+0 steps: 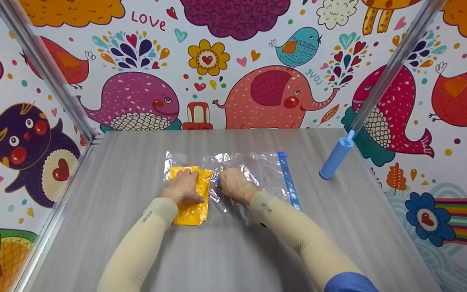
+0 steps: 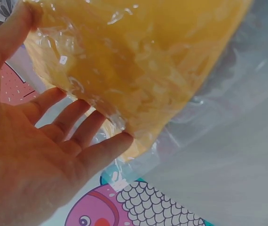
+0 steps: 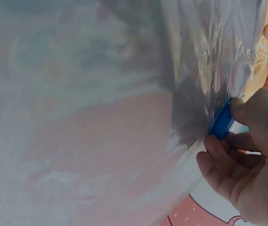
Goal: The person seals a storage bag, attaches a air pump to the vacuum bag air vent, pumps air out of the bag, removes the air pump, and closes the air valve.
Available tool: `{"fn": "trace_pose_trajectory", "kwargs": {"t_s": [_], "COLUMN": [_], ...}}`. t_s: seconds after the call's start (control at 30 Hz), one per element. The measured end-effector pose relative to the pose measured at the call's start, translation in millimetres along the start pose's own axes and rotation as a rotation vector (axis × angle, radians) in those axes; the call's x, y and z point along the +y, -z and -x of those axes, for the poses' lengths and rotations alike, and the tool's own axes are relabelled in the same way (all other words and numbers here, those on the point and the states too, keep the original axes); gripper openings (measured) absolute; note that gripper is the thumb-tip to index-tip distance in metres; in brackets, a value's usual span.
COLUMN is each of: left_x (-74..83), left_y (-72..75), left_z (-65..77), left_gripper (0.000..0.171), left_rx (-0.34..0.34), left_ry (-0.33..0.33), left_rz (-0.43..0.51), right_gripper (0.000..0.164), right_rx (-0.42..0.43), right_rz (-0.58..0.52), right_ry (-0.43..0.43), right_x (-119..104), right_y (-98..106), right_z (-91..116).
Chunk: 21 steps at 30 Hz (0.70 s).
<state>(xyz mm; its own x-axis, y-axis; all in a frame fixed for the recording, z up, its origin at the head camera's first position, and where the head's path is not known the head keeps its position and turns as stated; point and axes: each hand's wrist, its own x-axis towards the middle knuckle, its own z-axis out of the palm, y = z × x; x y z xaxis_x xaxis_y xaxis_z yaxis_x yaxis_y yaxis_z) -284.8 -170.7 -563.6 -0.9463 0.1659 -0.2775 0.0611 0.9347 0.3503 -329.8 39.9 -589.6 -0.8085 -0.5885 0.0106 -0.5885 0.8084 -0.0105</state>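
A clear plastic vacuum storage bag [image 1: 264, 168] lies flat on the table, a blue zip strip [image 1: 288, 182] along its right end. Inside its left part is a flat, folded yellow item [image 1: 191, 215]; its material cannot be told through the shiny film. My left hand [image 1: 183, 186] rests on the yellow item, thumb and fingers spread across it with the film between. Near the middle of the bag, my right hand [image 1: 235, 184] pinches a round blue valve cap [image 3: 222, 120] between thumb and fingers. Around the cap the film is drawn into creases.
A blue hand pump [image 1: 337, 159] stands upright on the table to the right of the bag. Printed walls with cartoon animals rise behind and on both sides of the grey wood-grain table [image 1: 108, 227]. Metal posts [image 1: 51, 77] run up at the back corners.
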Motion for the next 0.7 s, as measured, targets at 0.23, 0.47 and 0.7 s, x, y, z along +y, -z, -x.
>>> {"fn": "trace_pose_trajectory", "kwargs": {"t_s": [0.23,0.47,0.7], "left_x": [-0.3,-0.6,-0.1], "left_y": [0.2,-2.2,0.0], "left_z": [1.8,0.0,-1.3], "left_gripper": [0.102,0.101,0.102], "left_rx": [-0.005,-0.001,-0.014], "left_ry": [0.002,-0.006,0.008], "left_rz": [0.007,-0.005,0.001], "right_gripper": [0.016,0.016,0.022], "right_rx": [0.036,0.042,0.058], "right_rz": [0.043,-0.005,-0.147], "right_ry": [-0.059,-0.072,-0.024], "right_x": [-11,-9,11], "right_y": [-2,-4,-9], "right_z": [3,3,7]}}
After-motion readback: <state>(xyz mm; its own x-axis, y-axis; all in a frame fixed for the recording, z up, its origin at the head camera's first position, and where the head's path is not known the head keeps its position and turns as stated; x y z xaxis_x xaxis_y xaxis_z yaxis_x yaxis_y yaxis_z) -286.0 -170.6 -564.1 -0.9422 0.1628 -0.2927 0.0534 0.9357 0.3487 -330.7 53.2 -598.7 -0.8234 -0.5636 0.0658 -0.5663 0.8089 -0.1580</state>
